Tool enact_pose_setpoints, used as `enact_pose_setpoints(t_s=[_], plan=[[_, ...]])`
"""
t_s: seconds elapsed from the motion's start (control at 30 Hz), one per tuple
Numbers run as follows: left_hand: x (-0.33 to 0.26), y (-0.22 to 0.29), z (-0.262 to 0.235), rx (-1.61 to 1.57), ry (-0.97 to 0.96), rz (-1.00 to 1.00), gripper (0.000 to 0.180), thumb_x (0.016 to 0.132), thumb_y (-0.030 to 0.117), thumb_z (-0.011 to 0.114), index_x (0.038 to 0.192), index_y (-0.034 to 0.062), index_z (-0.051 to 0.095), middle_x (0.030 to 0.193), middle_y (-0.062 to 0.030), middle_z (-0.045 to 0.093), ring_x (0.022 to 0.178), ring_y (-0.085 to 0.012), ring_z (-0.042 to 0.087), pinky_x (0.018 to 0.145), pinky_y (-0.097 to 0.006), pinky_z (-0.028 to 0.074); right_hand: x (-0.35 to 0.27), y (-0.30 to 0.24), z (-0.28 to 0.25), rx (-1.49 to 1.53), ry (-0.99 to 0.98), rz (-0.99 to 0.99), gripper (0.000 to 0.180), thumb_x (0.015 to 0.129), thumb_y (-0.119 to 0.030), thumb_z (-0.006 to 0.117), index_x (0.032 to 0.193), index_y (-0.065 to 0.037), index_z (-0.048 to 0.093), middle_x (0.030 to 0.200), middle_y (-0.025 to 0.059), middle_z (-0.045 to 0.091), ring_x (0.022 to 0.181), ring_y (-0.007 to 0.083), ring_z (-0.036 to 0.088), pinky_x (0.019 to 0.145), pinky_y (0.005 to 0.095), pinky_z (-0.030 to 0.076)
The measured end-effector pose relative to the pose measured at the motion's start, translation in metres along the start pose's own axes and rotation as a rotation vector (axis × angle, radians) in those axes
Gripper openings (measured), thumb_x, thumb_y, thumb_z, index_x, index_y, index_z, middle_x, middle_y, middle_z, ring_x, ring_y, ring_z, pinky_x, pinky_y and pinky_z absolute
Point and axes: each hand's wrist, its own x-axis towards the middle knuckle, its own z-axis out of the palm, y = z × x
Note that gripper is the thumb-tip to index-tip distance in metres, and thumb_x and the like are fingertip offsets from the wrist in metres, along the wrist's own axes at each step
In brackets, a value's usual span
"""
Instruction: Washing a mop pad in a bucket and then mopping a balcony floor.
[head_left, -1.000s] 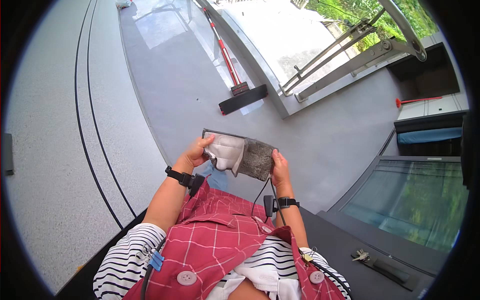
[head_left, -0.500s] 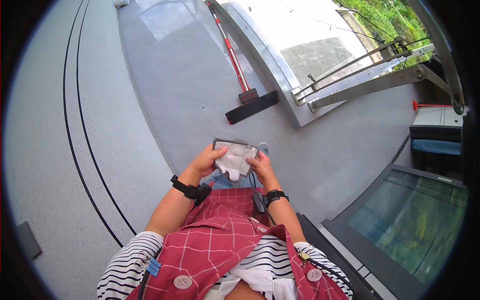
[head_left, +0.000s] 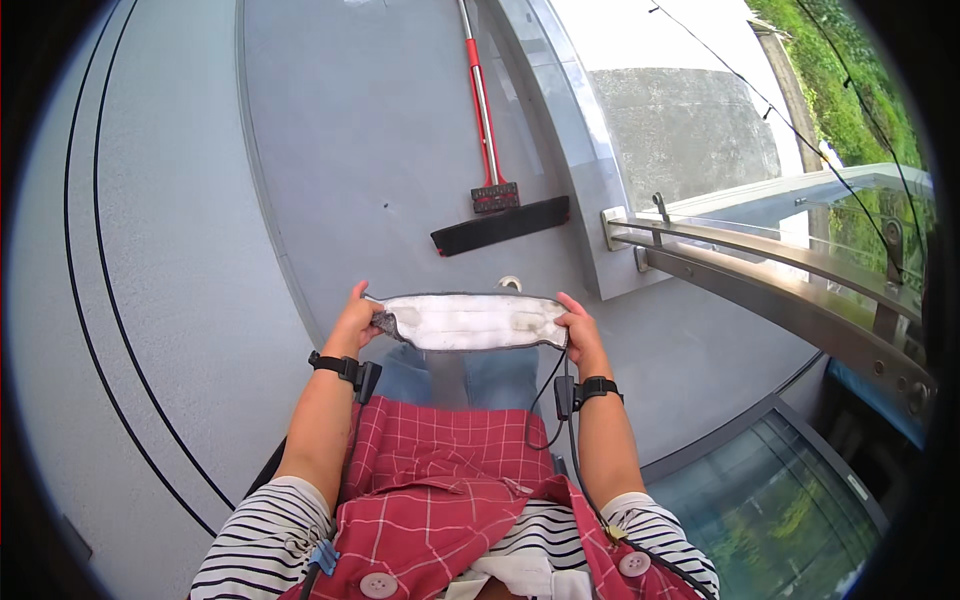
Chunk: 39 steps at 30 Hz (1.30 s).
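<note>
Stretched between my two hands is a long mop pad (head_left: 470,322), white with grey edging and some dingy patches near its ends. Its left end, gripped by my left hand (head_left: 354,322), folds over and shows a grey fuzzy underside. At the opposite end, the fingers and thumb of my right hand (head_left: 583,330) pinch the corner. Just beyond the pad lies a flat mop on the floor, with a black rectangular mop head (head_left: 500,226) and a red and silver handle (head_left: 482,110) running away from me.
The grey floor (head_left: 350,150) meets a pale wall with two black cables (head_left: 75,250) on the left. A raised ledge (head_left: 590,225) runs along the right, with a metal railing (head_left: 760,275). A glass-fronted dark appliance (head_left: 770,510) stands at lower right.
Both hands have moved apart, and the bunched pad is now drawn out flat lengthwise. My view has shifted, so the mop and railing appear closer.
</note>
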Motion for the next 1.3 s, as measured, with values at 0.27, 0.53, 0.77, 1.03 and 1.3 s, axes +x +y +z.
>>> enact_pose_setpoints(t_s=[0.27,0.53,0.77,1.03,1.3], plan=[[0.211,-0.081,0.016,-0.476,0.06,-0.405,0.049,0.088,0.006,0.046,0.134,0.0199,0.036,0.115,-0.0134,0.056,0.092,-0.0258,0.061,0.079,-0.044,0.052,0.186,0.003,-0.051,-0.045,0.086,0.265,0.027,0.077,-0.007,0.048,0.102,0.0,0.058,0.087,0.0095,0.062,0.07,0.0163,0.058,0.062,0.0268,0.051],[0.335,-0.119,0.022,-0.692,-0.127,-0.543,0.028,0.091,0.01,0.042,0.114,-0.0043,0.05,0.107,-0.0203,0.055,0.092,-0.0309,0.06,0.073,-0.029,0.058,0.296,0.049,-0.041,0.33,-0.05,-0.018,0.036,0.075,0.007,0.044,0.11,0.013,0.049,0.1,0.0192,0.058,0.092,0.0275,0.06,0.088,0.0361,0.05],[0.347,-0.103,0.042,-0.608,-0.116,-0.486,0.031,0.091,0.004,0.036,0.117,-0.0117,0.04,0.113,-0.0265,0.049,0.096,-0.0316,0.059,0.076,-0.028,0.058,0.321,0.065,-0.04,-0.26,0.231,-0.089,0.025,0.076,-0.007,0.067,0.097,0.002,0.056,0.08,0.0084,0.061,0.064,0.0144,0.06,0.06,0.0263,0.053],[0.355,-0.108,0.069,-0.593,-0.197,-0.267,0.029,0.094,0.005,0.031,0.118,-0.0068,0.041,0.116,-0.0216,0.051,0.101,-0.0346,0.057,0.083,-0.033,0.055,0.35,0.03,-0.038,-0.284,0.254,-0.333,0.021,0.078,-0.011,0.069,0.09,-0.001,0.055,0.076,0.0056,0.06,0.063,0.0126,0.059,0.056,0.0251,0.053],[0.377,-0.107,0.086,-0.77,-0.057,-0.288,0.041,0.093,0.026,0.043,0.121,-0.0037,0.041,0.123,-0.022,0.044,0.116,-0.0362,0.045,0.095,-0.047,0.044,0.407,0.037,-0.029,-0.304,0.376,-0.31,0.028,0.08,-0.017,0.068,0.095,0.002,0.054,0.074,0.0079,0.058,0.058,0.0146,0.059,0.049,0.0265,0.052]])
